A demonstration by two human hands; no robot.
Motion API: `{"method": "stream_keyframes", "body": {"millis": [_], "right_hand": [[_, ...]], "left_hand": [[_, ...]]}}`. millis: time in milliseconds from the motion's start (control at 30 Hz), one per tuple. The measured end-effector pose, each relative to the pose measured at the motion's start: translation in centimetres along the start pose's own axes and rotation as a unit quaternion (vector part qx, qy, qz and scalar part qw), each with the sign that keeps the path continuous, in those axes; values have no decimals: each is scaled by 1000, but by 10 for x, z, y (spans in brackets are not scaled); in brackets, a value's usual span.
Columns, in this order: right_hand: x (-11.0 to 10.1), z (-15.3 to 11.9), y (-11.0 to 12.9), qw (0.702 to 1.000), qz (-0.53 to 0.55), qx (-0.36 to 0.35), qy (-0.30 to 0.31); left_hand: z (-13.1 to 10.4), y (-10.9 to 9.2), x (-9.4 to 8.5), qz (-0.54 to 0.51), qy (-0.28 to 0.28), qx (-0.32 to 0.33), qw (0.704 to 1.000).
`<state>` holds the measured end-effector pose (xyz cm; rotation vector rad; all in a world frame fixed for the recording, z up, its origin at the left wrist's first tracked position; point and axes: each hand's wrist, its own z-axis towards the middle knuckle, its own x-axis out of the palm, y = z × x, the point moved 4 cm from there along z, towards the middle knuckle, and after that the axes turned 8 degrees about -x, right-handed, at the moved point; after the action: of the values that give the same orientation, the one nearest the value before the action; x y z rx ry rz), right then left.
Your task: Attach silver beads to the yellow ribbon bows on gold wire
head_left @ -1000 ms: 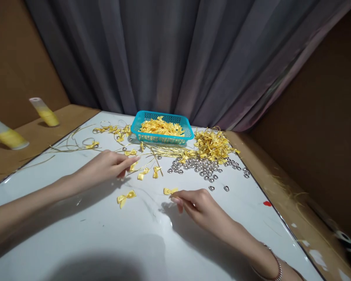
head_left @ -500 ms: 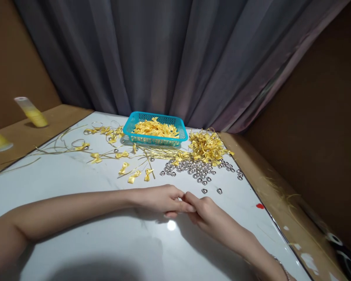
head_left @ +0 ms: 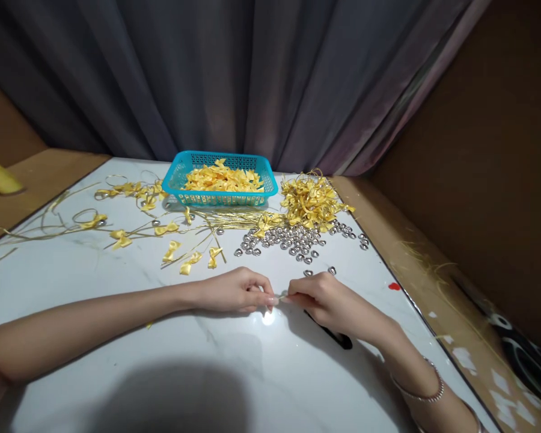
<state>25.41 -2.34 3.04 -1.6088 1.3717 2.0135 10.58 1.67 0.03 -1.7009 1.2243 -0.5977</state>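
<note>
My left hand point(head_left: 238, 290) and my right hand point(head_left: 327, 296) are close together above the white table point(head_left: 207, 361), fingertips a small gap apart. Both are closed in a pinch. A short length of thin gold cord point(head_left: 283, 297) spans the gap, one end in each pinch; the rest is hidden by fingers. Below my right hand, the dark end of a slim black object point(head_left: 340, 340) shows; its kind I cannot make out. Silver heart-shaped beads point(head_left: 293, 240) are scattered beyond the hands. Yellow ribbon bows point(head_left: 190, 263) lie past my left hand.
A turquoise basket point(head_left: 171, 186) of yellow bows stands at the back. Right of it sits a heap of bows with cords point(head_left: 311, 201). Gold cords point(head_left: 238, 218) lie in front of the basket. Black-handled scissors point(head_left: 518, 355) and paper scraps point(head_left: 464, 359) are at the right.
My hands have drawn slightly apart, exposing the cord between their fingertips. The black object under my right hand has come into sight. The view has shifted to the right and down.
</note>
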Motion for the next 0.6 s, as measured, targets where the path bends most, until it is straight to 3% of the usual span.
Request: {"method": "stream_keyframes", "body": {"millis": [267, 600], "right_hand": [[-15, -7, -3, 999, 12, 8, -53], [2, 1, 8, 996, -55, -62, -25]], "left_hand": [[3, 9, -4, -65, 30, -10, 997], [4, 9, -4, -95, 27, -7, 995]]}}
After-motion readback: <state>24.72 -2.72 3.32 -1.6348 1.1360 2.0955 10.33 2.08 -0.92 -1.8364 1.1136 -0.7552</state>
